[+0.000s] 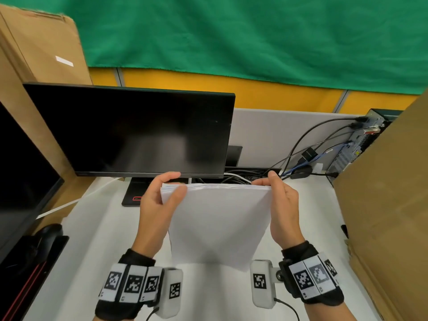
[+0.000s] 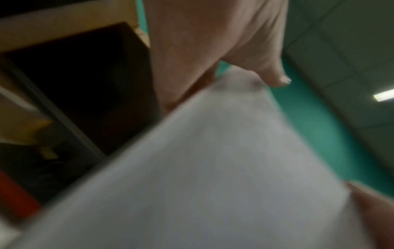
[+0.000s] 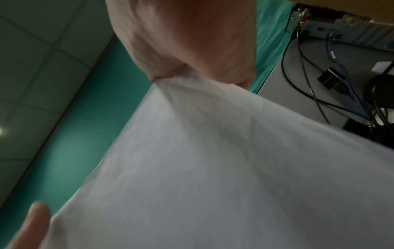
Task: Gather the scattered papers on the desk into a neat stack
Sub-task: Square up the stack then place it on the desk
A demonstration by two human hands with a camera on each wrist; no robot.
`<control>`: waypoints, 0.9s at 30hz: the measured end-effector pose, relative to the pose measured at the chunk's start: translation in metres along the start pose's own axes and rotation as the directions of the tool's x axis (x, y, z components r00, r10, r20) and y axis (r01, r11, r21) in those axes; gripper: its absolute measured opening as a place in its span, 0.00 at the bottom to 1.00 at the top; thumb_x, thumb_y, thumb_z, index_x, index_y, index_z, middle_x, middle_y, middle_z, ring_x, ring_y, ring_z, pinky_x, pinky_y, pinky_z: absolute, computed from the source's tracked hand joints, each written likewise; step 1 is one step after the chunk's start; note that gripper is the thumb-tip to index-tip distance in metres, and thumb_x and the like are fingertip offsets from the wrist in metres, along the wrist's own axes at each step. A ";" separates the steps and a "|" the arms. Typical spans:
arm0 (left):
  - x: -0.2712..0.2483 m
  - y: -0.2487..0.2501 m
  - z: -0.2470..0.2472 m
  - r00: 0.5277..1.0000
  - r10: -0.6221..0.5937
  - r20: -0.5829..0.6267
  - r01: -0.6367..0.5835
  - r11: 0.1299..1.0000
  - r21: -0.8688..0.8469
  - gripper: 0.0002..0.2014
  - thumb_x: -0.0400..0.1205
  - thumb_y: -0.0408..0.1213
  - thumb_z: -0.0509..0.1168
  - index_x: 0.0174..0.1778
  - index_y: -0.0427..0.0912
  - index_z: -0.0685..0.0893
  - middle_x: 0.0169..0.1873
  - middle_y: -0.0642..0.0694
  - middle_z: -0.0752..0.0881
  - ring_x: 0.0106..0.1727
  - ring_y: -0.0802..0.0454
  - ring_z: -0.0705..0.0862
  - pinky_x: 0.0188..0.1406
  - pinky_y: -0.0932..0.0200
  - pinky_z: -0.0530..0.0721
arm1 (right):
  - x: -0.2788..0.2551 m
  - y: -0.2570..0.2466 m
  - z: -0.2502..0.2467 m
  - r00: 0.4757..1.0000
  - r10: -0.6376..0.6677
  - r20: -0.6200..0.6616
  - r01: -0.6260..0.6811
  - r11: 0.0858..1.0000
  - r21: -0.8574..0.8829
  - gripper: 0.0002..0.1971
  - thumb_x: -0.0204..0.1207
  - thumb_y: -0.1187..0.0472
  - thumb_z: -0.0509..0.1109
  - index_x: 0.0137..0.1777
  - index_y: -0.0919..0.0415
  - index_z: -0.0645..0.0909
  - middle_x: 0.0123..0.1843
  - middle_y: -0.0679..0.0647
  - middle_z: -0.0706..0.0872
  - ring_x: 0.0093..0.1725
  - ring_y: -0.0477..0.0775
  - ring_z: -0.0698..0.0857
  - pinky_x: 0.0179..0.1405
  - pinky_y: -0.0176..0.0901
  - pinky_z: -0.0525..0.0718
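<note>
A stack of white papers [image 1: 215, 223] stands upright on its lower edge on the white desk [image 1: 97, 239], held between both hands in the head view. My left hand [image 1: 162, 198] grips the stack's upper left corner, thumb on the near face and fingers curled over the top. My right hand [image 1: 280, 200] grips the upper right corner the same way. The top edges of the sheets look nearly even. In the left wrist view the papers [image 2: 213, 168] fill the frame, blurred, below my left hand [image 2: 213, 50]. The right wrist view shows the papers [image 3: 213, 168] under my right hand [image 3: 187, 47].
A dark monitor [image 1: 139, 130] stands just behind the stack, a second screen [image 1: 20, 181] at the left. Cables [image 1: 301, 158] and a computer case [image 1: 361, 140] sit at the back right. Cardboard sheets [image 1: 389, 205] wall the right side and the left [image 1: 41, 47].
</note>
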State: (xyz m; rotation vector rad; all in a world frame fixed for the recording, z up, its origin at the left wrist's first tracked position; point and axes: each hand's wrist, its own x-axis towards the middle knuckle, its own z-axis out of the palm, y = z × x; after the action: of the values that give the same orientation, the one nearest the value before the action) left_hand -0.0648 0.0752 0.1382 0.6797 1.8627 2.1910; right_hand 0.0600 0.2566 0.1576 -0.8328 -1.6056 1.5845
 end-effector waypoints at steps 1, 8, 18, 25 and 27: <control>-0.003 -0.014 -0.008 0.996 -0.049 0.071 0.049 0.999 -0.009 0.19 0.65 0.49 0.75 0.52 0.54 0.84 0.45 0.55 0.89 0.45 0.61 0.88 0.38 0.68 0.86 | 0.001 0.001 -0.001 1.000 -0.003 0.004 0.003 1.000 -0.007 0.24 0.81 0.48 0.59 0.37 0.64 0.88 0.40 0.57 0.90 0.39 0.51 0.82 0.43 0.45 0.77; -0.034 -0.117 -0.020 0.935 -0.355 0.022 0.349 0.927 0.137 0.08 0.79 0.33 0.67 0.48 0.52 0.85 0.39 0.66 0.92 0.54 0.49 0.88 0.41 0.68 0.87 | 0.000 0.025 -0.011 0.990 -0.117 0.074 0.114 0.993 0.036 0.14 0.72 0.49 0.68 0.47 0.59 0.86 0.43 0.45 0.91 0.44 0.42 0.86 0.41 0.33 0.83; -0.016 -0.101 -0.032 0.934 -0.280 -0.220 0.337 0.896 0.290 0.06 0.83 0.37 0.62 0.54 0.48 0.79 0.46 0.48 0.87 0.52 0.43 0.85 0.51 0.53 0.81 | -0.033 0.130 0.022 0.937 0.128 0.324 -0.019 0.948 -0.318 0.08 0.82 0.64 0.63 0.55 0.50 0.76 0.49 0.39 0.84 0.52 0.43 0.84 0.53 0.38 0.82; -0.021 -0.107 -0.140 0.763 -0.479 -0.434 0.646 0.546 0.533 0.21 0.84 0.27 0.54 0.74 0.31 0.66 0.66 0.28 0.78 0.65 0.34 0.78 0.59 0.53 0.73 | -0.058 0.190 0.121 0.637 0.583 0.505 -0.315 0.794 -0.519 0.19 0.79 0.58 0.63 0.69 0.61 0.74 0.64 0.55 0.83 0.63 0.56 0.82 0.68 0.55 0.80; -0.025 -0.117 -0.163 0.684 -0.544 -0.485 0.724 0.430 0.539 0.22 0.83 0.26 0.54 0.75 0.29 0.65 0.69 0.28 0.76 0.63 0.37 0.77 0.60 0.53 0.72 | -0.071 0.200 0.143 0.566 0.652 0.505 -0.381 0.750 -0.541 0.20 0.79 0.60 0.63 0.70 0.64 0.73 0.65 0.57 0.82 0.63 0.58 0.82 0.67 0.52 0.81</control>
State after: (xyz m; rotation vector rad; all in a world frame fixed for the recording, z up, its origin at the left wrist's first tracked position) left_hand -0.1346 -0.0563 0.0018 -0.2783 2.5235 1.0478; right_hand -0.0317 0.1274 -0.0433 -1.0979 -2.4036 2.2259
